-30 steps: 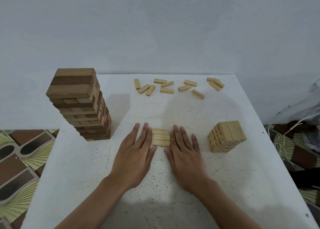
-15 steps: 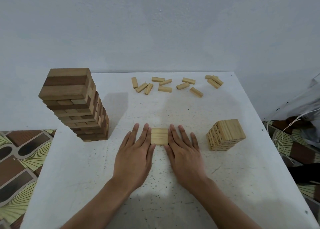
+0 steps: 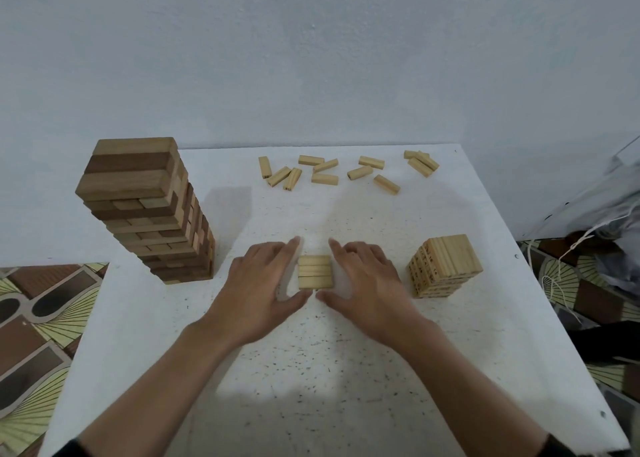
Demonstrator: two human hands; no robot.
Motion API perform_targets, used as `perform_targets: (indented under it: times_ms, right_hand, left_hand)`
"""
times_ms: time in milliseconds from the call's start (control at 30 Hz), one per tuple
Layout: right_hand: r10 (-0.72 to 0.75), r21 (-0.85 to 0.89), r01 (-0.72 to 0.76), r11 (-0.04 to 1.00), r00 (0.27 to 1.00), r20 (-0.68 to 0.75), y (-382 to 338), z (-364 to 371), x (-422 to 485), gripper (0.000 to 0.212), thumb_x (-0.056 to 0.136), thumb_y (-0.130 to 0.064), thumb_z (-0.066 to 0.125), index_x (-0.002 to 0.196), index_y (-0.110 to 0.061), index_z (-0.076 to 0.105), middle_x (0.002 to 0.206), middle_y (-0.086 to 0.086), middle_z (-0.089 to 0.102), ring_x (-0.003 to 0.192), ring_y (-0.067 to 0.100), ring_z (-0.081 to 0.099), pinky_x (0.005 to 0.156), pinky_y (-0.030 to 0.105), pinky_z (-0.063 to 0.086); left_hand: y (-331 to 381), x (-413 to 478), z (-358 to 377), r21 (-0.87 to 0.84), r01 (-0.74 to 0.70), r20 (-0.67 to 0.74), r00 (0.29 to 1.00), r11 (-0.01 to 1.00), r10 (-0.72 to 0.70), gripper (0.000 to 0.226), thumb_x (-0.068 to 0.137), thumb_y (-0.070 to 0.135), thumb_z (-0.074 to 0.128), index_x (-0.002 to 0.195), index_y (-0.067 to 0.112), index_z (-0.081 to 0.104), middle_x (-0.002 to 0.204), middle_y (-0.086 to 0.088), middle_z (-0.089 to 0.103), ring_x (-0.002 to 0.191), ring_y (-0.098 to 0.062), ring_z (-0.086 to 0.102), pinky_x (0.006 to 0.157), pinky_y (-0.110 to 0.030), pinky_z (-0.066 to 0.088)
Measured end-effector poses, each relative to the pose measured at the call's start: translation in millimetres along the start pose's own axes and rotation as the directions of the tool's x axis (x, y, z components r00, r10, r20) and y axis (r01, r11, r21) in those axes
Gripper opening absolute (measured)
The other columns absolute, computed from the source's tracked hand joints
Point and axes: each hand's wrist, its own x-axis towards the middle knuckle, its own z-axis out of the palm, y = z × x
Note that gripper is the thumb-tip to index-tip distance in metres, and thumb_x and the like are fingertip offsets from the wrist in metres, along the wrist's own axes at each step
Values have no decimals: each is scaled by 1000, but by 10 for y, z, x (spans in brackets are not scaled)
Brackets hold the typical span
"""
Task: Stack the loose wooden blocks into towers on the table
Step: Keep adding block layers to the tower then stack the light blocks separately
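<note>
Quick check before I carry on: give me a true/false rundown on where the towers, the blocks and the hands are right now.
1. The tall tower stands on the left side of the table. True.
2. The short pale tower stands left of the tall tower. False: it stands on the right side, beyond the right hand.
3. A flat row of blocks lies between the left hand and the right hand. True.
4. The loose blocks are scattered along the near edge of the table. False: they lie at the far edge, by the wall.
5. The right hand holds a block up in the air. False: both hands are low at the table, one on each side of the flat row of blocks.
</note>
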Motion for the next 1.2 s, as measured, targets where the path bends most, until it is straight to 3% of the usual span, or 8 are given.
perform_targets:
  times_ms: [167,400,467,633,833,1000,1200]
  right_hand:
    - [7,-53,-3,999,998,70,-23,-89,135,75,88,-62,61,150,-29,36,134,0,40,126,22,36,105,43,36]
    - [12,-56,-8,998,997,81,18,-69,157,62,87,-58,65,141,-33,47,131,-4,38,125,19,34,102,40,33]
    - [9,-57,-4,998,996,83,17,-66,161,57,87,-57,65,137,-34,50,129,-4,38,123,19,35,99,39,33]
    - [-14,-142,30,989,994,110,12,-74,187,53,90,-59,60,134,-32,49,129,-2,39,121,20,35,96,39,36]
    - [-118,-185,139,973,986,119,-35,-138,134,50,96,-55,53,133,-23,44,128,-4,45,120,21,39,93,39,39]
    - [-210,-42,209,977,977,-27,-156,-479,-6,50,97,-51,54,137,-24,42,130,-11,43,117,10,37,97,31,40]
    - [-261,-14,261,965,958,-121,-57,-1012,-139,44,93,-53,58,130,-30,49,119,-21,45,109,1,36,93,22,37]
  left_hand:
    - [-3,130,-41,99,-22,73,997,995,15,94,75,82,26,157,35,24,145,6,34,137,-16,29,103,-41,30]
    - [-14,110,-6,76,-10,44,999,997,7,82,79,78,30,148,36,43,146,6,36,136,-17,33,101,-42,32]
    - [-16,114,-6,91,-16,49,999,996,12,72,87,75,40,149,37,43,148,6,35,138,-17,32,102,-42,31]
    - [-48,137,-19,93,-47,38,998,995,44,61,92,63,54,146,34,48,142,6,41,132,-18,38,98,-40,34]
    - [-37,92,-110,83,-155,41,988,984,152,63,92,71,33,138,31,50,124,12,48,111,-12,47,87,-34,40]
    - [73,26,-396,-114,-204,-119,975,972,190,59,91,67,45,135,28,50,122,17,44,107,-3,45,85,-28,47]
    - [435,117,-672,-163,-279,-263,937,946,230,55,87,65,53,129,30,52,121,20,45,110,1,45,82,-18,43]
